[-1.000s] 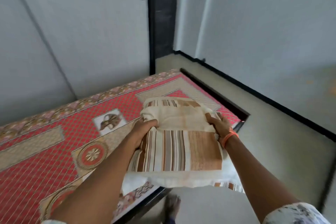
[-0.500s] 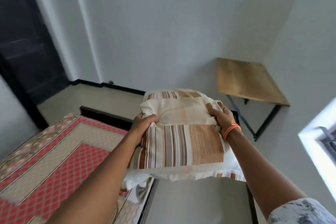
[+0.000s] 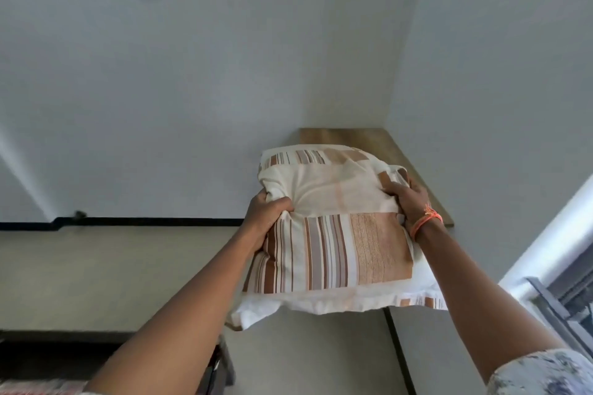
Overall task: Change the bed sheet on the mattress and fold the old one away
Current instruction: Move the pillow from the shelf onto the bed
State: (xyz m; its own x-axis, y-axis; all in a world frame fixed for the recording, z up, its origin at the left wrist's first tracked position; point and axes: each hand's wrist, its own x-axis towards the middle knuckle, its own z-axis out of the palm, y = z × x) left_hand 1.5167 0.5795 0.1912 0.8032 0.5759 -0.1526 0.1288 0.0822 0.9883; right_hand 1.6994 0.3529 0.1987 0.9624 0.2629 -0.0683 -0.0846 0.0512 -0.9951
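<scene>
Swung off the bed, folded sheet (image 3: 333, 228) now nears wooden table (image 3: 382, 141).

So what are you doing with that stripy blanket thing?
A person is carrying a folded striped sheet in both hands, held out in front of them in the air. The left hand grips its left edge and the right hand grips its right edge, fingers curled into the cloth. Beyond the bundle, a wooden table stands in the corner of the room. The sheet does not look set down yet.
</scene>
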